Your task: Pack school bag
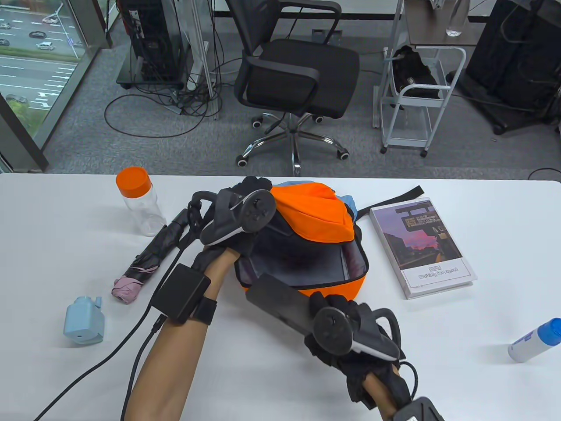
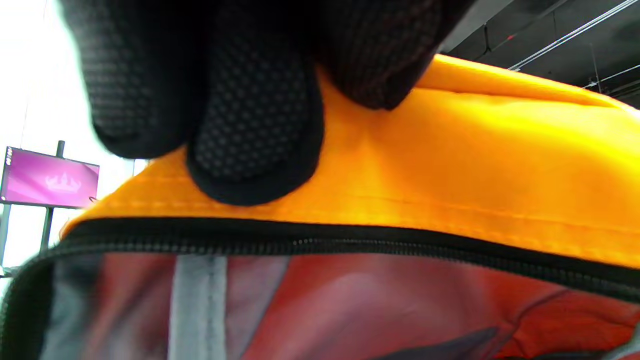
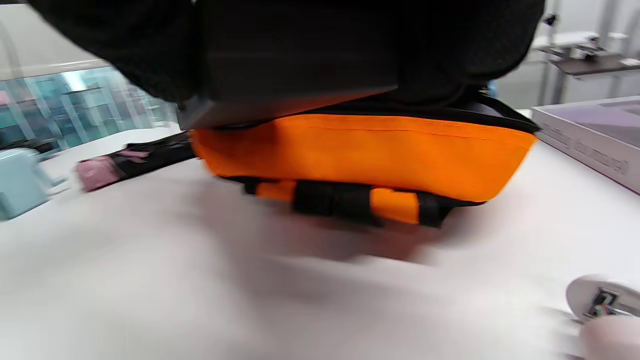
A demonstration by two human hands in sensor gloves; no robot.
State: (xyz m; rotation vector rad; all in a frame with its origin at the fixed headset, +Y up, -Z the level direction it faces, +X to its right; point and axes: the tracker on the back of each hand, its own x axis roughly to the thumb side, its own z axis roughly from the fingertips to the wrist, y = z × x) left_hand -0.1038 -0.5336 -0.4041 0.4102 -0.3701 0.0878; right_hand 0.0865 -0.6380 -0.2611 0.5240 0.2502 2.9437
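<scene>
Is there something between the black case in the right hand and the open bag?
Nothing visible. The right hand holds the black case at the bag opening, and the left hand lifts the orange flap away.

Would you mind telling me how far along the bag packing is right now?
Done: the orange bag lies unzipped, left hand holding its flap up. In hand: the right hand brings a flat black case to the opening. Left on the table: book, umbrella, bottle, blue sharpener, tube.
</scene>
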